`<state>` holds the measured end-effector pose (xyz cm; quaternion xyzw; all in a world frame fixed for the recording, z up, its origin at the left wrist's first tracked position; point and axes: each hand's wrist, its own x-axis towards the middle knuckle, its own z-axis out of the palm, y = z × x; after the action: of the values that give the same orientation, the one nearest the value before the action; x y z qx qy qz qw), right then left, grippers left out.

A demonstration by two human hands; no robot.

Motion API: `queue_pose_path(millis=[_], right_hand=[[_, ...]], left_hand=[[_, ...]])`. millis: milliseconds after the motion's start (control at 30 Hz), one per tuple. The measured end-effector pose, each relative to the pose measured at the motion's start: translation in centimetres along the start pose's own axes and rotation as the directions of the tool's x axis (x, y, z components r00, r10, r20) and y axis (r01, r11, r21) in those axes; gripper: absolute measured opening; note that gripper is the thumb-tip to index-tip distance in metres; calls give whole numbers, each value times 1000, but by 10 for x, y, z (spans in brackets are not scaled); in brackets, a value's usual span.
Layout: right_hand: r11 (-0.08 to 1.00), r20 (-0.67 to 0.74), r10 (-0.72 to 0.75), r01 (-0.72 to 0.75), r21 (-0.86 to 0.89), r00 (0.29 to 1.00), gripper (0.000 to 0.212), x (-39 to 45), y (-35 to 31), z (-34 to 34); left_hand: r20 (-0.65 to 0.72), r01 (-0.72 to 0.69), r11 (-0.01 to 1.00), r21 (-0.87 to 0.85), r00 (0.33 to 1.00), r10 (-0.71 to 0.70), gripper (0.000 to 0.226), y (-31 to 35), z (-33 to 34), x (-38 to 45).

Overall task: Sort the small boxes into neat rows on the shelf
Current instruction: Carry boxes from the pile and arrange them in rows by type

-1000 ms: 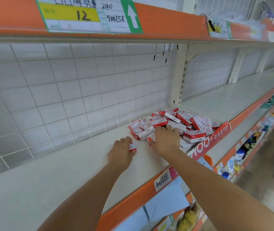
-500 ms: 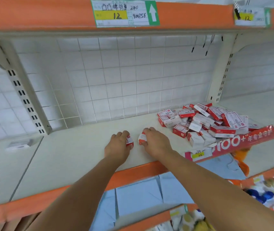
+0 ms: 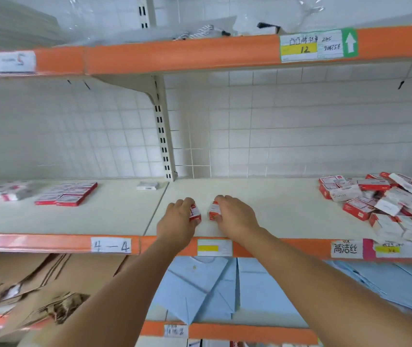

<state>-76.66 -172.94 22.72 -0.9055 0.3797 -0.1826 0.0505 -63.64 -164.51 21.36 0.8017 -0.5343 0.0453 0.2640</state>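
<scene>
Both hands, left and right, each clamped on a small box on the shelf

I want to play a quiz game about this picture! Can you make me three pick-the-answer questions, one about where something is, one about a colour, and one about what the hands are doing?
1. Where is the messy pile of boxes?
A. right end of the shelf
B. on the floor
C. top shelf

2. What colour is the shelf's front edge?
A. green
B. orange
C. black

3. What are the two hands doing?
A. waving
B. resting flat
C. each holding a small box

Answers:
1 A, the heap lies far right.
2 B, the strip is orange.
3 C, the left hand grips one small box and the right hand another.
</scene>
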Motion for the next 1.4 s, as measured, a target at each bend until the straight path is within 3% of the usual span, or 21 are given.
queue_pose_path(millis=[633, 1400], right_hand=[[967, 50, -237, 230, 112, 970, 33, 11, -255, 73], [882, 45, -437, 418, 218, 898, 37, 135, -410, 149]], left_hand=[[-108, 212, 974, 83, 973, -203, 35, -224, -133, -109], [-214, 462, 867, 186, 880, -424, 36, -395, -193, -77]])
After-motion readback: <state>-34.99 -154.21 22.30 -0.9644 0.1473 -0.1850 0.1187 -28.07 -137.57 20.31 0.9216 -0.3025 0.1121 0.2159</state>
